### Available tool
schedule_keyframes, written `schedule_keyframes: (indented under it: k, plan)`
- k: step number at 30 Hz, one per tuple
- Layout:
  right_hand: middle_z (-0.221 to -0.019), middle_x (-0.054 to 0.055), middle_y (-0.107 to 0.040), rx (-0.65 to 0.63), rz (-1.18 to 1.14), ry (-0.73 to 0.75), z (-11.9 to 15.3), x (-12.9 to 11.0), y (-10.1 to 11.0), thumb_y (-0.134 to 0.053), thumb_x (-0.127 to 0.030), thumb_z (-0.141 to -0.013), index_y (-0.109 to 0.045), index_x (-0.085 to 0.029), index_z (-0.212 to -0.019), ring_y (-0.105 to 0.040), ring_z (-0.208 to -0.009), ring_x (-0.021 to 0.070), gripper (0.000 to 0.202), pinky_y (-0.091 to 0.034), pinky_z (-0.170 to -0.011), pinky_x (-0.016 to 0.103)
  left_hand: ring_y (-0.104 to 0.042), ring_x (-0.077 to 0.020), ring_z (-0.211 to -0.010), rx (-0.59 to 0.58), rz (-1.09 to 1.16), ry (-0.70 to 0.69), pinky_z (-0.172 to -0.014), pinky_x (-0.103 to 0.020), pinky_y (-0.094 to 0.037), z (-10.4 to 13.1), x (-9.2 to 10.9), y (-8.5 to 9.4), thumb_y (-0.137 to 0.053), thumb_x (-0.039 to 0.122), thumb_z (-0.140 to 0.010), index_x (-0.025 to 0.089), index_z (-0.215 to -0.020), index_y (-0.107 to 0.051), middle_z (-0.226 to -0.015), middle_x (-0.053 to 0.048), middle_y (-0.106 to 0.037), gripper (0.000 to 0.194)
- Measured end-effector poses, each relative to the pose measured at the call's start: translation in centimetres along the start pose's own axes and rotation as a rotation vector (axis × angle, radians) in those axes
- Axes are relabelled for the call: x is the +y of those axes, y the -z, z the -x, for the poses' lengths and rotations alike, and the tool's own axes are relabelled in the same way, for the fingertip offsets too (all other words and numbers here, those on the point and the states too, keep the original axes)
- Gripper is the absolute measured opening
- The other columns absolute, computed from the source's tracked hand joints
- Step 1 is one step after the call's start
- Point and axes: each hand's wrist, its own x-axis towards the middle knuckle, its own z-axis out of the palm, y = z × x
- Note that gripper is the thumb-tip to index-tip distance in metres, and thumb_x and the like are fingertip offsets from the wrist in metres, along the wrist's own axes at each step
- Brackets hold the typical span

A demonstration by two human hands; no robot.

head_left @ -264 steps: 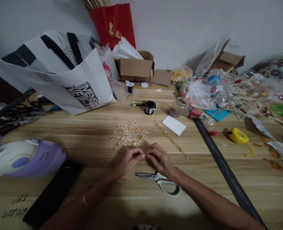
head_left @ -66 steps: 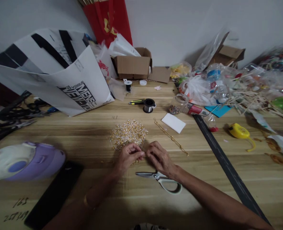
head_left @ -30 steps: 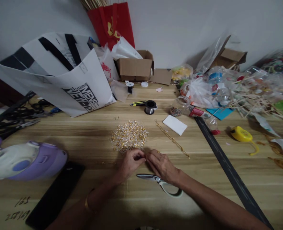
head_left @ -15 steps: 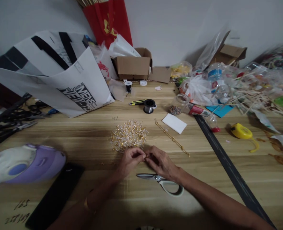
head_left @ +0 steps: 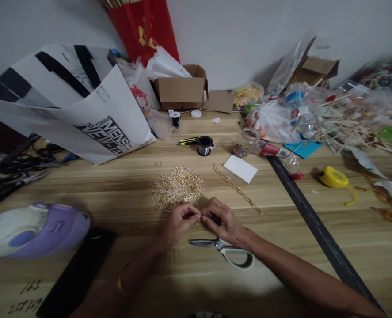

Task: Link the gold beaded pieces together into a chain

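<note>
My left hand [head_left: 181, 221] and my right hand [head_left: 222, 221] meet fingertip to fingertip just in front of a pile of gold and clear beaded pieces [head_left: 176, 187]. Each hand is closed in a pinch. Whatever sits between the fingertips is too small to name. Under the right wrist lie scissors [head_left: 237, 258] with pale handles, blades pointing left. A thin gold chain [head_left: 238, 191] stretches across the wood right of the pile, beside a white card [head_left: 240, 168]. Neither hand touches the chain.
A wire spool [head_left: 205, 145] and a jar of beads [head_left: 245, 142] stand behind the pile. At left are a black phone-like slab [head_left: 78, 271], a purple-white device [head_left: 50, 229], pliers [head_left: 26, 179] and a large paper bag [head_left: 112, 115]. A yellow tape measure [head_left: 333, 176] lies right.
The whole view has shifted slightly. Both hands stay pinched together at the same place, with only small changes in the fingers.
</note>
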Motion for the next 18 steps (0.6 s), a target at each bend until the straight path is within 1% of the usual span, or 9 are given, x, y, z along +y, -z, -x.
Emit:
schedule_keyframes:
  k: [11,18]
  plan:
    - [-0.077,0.003,-0.051,0.034,-0.012,-0.027,0.15,0.36,-0.22,-0.056,-0.017,-0.085,-0.06,-0.017,-0.084,-0.05,-0.069,0.0136,0.004,-0.042,-0.058,0.024,-0.054,-0.0117,-0.061,0.001,-0.008,-0.004,-0.059,-0.021,-0.041,-0.05,0.21,-0.03,-0.068,0.025,-0.066,0.013,-0.063,-0.062,-0.062,-0.002,-0.062,0.014]
    - [-0.077,0.004,-0.051,0.018,0.006,-0.025,0.06,0.37,-0.11,-0.053,-0.019,-0.087,-0.059,-0.017,-0.083,-0.05,-0.069,0.0141,0.008,-0.042,-0.058,0.025,-0.054,-0.0118,-0.06,0.016,0.003,0.006,-0.059,-0.021,-0.042,-0.11,0.23,-0.08,-0.069,0.025,-0.065,0.013,-0.063,-0.063,-0.061,-0.002,-0.062,0.014]
